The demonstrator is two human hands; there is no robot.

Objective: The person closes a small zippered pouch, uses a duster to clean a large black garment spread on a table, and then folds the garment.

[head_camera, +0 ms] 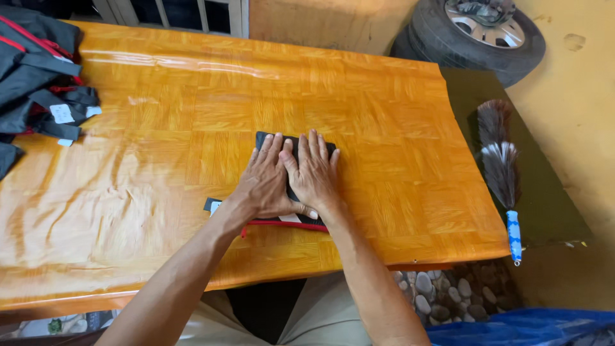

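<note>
Folded black fabric with red trim (289, 192) lies on the orange wood-patterned bench (397, 160), pressed beneath left hand (266, 182) and right hand (314, 173), both open, flat, side by side.

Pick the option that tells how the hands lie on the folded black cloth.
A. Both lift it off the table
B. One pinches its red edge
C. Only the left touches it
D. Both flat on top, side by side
D: the left hand and right hand press palm-down, side by side, on the folded black cloth, which lies flat on the orange table.
</note>
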